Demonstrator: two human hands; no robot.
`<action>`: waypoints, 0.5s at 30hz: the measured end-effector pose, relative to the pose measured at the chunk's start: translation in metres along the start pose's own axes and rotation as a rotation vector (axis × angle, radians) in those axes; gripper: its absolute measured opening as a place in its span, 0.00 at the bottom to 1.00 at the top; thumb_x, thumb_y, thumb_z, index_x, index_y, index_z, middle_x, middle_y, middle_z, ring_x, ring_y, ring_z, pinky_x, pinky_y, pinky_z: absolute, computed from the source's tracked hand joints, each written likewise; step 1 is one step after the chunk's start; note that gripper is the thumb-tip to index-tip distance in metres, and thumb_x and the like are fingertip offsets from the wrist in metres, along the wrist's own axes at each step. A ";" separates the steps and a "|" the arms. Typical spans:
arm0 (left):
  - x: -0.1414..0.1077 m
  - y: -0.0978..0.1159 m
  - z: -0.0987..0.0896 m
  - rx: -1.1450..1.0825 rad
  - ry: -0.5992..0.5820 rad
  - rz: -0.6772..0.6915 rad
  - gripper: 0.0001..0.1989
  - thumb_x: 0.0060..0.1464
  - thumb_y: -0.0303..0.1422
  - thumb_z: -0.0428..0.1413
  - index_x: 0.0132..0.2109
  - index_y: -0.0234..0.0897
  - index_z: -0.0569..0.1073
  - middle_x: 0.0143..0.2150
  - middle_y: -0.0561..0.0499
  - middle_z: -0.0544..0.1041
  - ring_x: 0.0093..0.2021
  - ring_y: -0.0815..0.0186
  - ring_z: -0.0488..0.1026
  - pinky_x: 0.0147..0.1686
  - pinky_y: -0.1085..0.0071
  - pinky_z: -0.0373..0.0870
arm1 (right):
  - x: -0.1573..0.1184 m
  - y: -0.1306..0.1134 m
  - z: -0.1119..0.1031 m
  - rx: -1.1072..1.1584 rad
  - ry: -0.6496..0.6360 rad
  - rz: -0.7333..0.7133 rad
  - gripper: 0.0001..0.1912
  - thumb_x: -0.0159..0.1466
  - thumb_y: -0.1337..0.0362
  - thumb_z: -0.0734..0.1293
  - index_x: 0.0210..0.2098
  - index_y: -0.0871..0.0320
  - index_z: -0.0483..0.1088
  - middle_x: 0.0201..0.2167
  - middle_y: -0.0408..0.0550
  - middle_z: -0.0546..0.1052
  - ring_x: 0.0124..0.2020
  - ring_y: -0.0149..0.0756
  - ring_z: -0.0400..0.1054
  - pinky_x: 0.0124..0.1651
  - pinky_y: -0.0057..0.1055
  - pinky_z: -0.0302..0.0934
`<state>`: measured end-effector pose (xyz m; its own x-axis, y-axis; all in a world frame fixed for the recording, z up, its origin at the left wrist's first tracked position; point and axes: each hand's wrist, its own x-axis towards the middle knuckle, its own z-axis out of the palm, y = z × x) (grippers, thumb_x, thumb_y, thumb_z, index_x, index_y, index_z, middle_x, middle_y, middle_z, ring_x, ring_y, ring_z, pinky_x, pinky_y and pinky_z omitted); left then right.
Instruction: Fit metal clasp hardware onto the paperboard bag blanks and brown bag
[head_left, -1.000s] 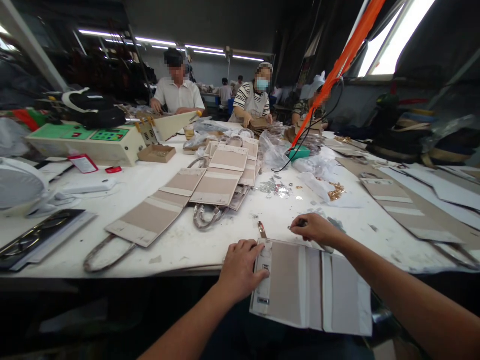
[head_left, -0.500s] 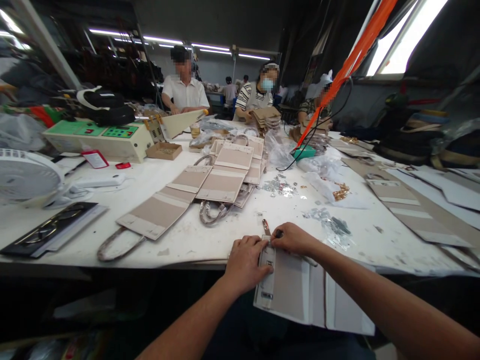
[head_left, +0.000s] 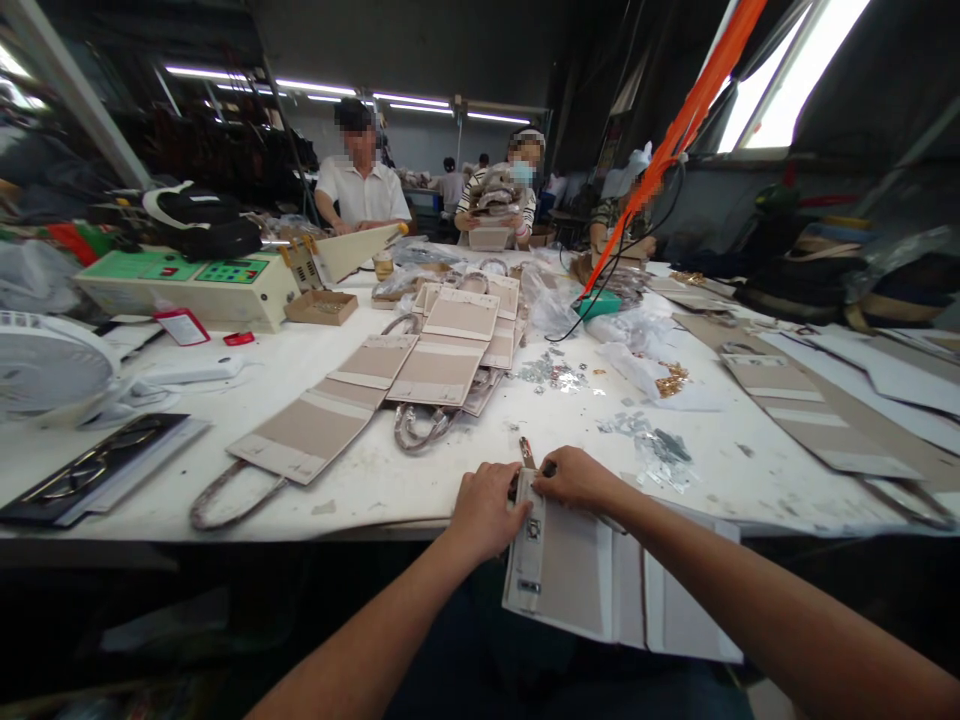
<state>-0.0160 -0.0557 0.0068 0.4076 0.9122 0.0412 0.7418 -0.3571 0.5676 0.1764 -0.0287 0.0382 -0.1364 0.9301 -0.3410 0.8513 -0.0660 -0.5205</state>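
Note:
A beige panel (head_left: 574, 565) with pale strips lies at the table's front edge, partly overhanging it. My left hand (head_left: 486, 512) is closed on its upper left edge, thumb on the face near a small metal plate (head_left: 533, 529). A second metal plate (head_left: 529, 586) sits lower on the same strip. The fingers of my right hand (head_left: 574, 480) are pinched at the panel's top corner; a small dark object shows at the fingers, too small to name. Just beyond them a narrow shiny tool or strip (head_left: 527, 452) lies on the table.
Beige panels with wrapped handles (head_left: 322, 410) lie left of centre. Loose metal plates (head_left: 652, 445) and gold-coloured pieces (head_left: 672, 379) lie to the right. A green-topped machine (head_left: 184, 285) and a white fan (head_left: 52, 365) stand left. An orange strip hangs down. Co-workers sit opposite.
My left hand has drawn slightly back from the metal plate, which shows more fully. The view has shifted a little. A co-worker opposite has lifted a beige bundle upright.

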 end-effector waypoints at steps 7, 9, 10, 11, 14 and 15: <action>0.040 0.001 -0.008 -0.054 -0.161 -0.092 0.23 0.52 0.37 0.62 0.56 0.43 0.78 0.39 0.50 0.83 0.40 0.57 0.78 0.40 0.66 0.68 | 0.000 0.017 0.000 0.201 -0.110 -0.038 0.09 0.60 0.60 0.70 0.32 0.60 0.77 0.18 0.42 0.74 0.20 0.33 0.69 0.25 0.25 0.61; 0.051 0.000 -0.009 -0.087 -0.228 -0.116 0.20 0.47 0.36 0.66 0.50 0.42 0.81 0.35 0.51 0.82 0.37 0.59 0.78 0.37 0.69 0.67 | -0.001 0.021 -0.001 0.247 -0.124 -0.050 0.09 0.60 0.59 0.71 0.33 0.60 0.77 0.19 0.42 0.74 0.20 0.32 0.68 0.25 0.25 0.62; 0.056 -0.001 -0.010 -0.109 -0.262 -0.126 0.20 0.44 0.35 0.67 0.47 0.40 0.83 0.33 0.51 0.81 0.35 0.60 0.77 0.36 0.69 0.67 | -0.001 0.023 -0.001 0.269 -0.135 -0.059 0.10 0.60 0.59 0.71 0.34 0.60 0.77 0.19 0.42 0.74 0.20 0.31 0.67 0.25 0.25 0.62; 0.060 -0.002 -0.011 -0.136 -0.298 -0.136 0.20 0.42 0.34 0.69 0.46 0.39 0.83 0.31 0.52 0.80 0.34 0.61 0.77 0.35 0.70 0.67 | -0.001 0.025 -0.002 0.289 -0.150 -0.070 0.10 0.60 0.59 0.71 0.34 0.60 0.78 0.20 0.41 0.74 0.20 0.31 0.67 0.25 0.24 0.62; 0.071 -0.006 -0.012 -0.247 -0.401 -0.185 0.23 0.37 0.33 0.71 0.45 0.37 0.83 0.25 0.56 0.77 0.28 0.64 0.74 0.30 0.72 0.66 | -0.002 0.030 -0.005 0.344 -0.199 -0.102 0.10 0.59 0.59 0.72 0.35 0.59 0.78 0.21 0.41 0.74 0.21 0.30 0.66 0.26 0.24 0.62; 0.074 -0.007 -0.012 -0.291 -0.433 -0.203 0.23 0.37 0.33 0.71 0.45 0.36 0.83 0.24 0.57 0.76 0.27 0.65 0.73 0.29 0.72 0.66 | -0.002 0.032 -0.005 0.357 -0.207 -0.106 0.10 0.59 0.59 0.72 0.36 0.59 0.78 0.20 0.40 0.74 0.21 0.30 0.66 0.25 0.24 0.61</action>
<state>0.0022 0.0164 0.0152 0.4988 0.7694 -0.3991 0.6758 -0.0569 0.7349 0.2067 -0.0307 0.0265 -0.3434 0.8489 -0.4018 0.6030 -0.1288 -0.7873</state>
